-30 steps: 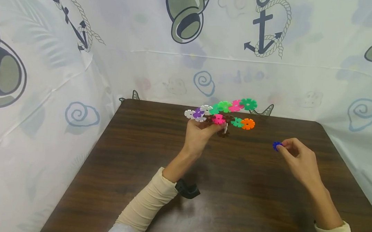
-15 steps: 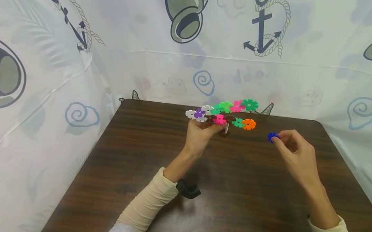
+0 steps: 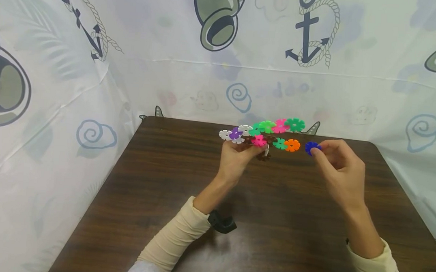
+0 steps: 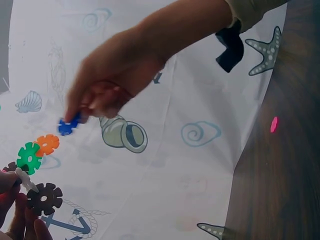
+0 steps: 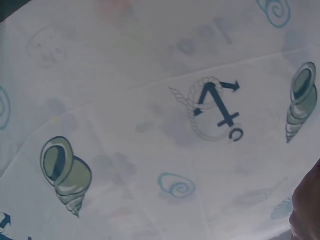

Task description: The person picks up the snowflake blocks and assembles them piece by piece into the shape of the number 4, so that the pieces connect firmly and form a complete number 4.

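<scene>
My left hand [image 3: 234, 163] grips a chain of interlocking flower-shaped plastic discs above the table, in white, purple, green, pink, brown and orange. Two rows reach out to the right: the upper one ends in a green disc [image 3: 295, 124], the lower one in an orange disc [image 3: 292, 145]. Below them hangs a brown disc [image 4: 44, 198], joined by a white disc [image 4: 26, 180] seen edge-on. Between thumb and fingers my right hand [image 3: 342, 174] pinches a blue disc [image 3: 313, 148], just right of the orange disc and apart from it. In the right wrist view only the hand's edge shows.
The dark wooden table [image 3: 186, 183] lies beneath both hands. A white curtain [image 3: 183, 86] printed with shells and anchors surrounds it at the back and sides. In the left wrist view a pink piece [image 4: 274, 124] appears against the table.
My right hand has moved left and toward the back, bringing the blue disc close to the orange one. The left hand and its discs have shifted only slightly to the right.
</scene>
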A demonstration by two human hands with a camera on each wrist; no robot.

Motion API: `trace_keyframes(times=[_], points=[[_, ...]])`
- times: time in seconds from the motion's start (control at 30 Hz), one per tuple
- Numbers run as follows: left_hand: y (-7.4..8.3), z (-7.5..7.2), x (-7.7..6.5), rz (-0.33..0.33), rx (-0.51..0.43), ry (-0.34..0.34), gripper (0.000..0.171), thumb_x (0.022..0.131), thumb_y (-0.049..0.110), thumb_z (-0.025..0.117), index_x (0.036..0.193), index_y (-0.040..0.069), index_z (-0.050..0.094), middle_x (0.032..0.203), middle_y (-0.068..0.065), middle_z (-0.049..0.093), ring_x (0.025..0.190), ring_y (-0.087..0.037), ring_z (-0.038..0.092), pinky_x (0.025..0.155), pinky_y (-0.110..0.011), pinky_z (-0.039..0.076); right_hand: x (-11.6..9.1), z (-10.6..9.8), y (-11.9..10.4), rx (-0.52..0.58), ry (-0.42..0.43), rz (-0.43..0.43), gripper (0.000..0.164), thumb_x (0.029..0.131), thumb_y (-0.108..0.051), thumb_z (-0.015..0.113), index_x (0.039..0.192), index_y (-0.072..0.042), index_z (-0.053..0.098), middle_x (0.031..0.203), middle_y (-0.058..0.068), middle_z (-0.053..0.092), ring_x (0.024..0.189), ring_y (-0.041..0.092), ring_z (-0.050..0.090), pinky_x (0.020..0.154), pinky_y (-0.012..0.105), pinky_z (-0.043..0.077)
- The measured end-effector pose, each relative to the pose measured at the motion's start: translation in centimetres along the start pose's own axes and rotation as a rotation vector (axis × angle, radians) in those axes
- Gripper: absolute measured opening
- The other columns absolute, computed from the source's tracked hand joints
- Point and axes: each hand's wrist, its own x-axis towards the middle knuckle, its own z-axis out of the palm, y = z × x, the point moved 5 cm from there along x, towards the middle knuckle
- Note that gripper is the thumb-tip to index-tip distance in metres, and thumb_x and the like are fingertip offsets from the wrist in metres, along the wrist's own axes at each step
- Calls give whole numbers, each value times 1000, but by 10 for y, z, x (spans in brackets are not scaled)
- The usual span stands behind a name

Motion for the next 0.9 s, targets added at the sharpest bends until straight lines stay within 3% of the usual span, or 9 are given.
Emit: trace_keyframes(times=[0.27, 0.53, 0.77, 0.9], points=[[-3, -1, -1, -23, -1, 18, 37, 85, -10, 73, 119, -16, 63, 98, 11, 76, 88, -11, 73, 80, -28, 63, 11, 17, -31, 52, -34, -90, 21, 88, 10, 74, 108, 5, 72, 75, -14, 66, 52, 1, 53, 49, 13, 44], [-4, 4, -1, -19, -44, 1, 33, 85, -13, 71, 116, -18, 62, 92, 9, 76, 80, -13, 75, 74, -29, 63, 23, 34, -43, 21, -57, -132, 22, 86, 6, 78, 107, 3, 72, 79, -19, 68, 62, -3, 60, 56, 11, 46], [-5, 5, -3, -6, -42, 0, 30, 88, -11, 71, 116, -18, 62, 93, 10, 76, 84, -12, 75, 75, -32, 64, 31, 47, -54, -38, -100, -171, 11, 89, 0, 78, 98, -1, 72, 73, 9, 73, 58, -6, 59, 51, 14, 40], [-7, 4, -4, 4, -12, 15, 30, 87, -9, 72, 115, -17, 64, 94, 10, 76, 85, -11, 75, 77, -31, 64, 33, 54, -57, -92, -108, -190, 9, 90, -2, 77, 97, -1, 72, 70, 10, 72, 56, -9, 56, 50, 12, 38]])
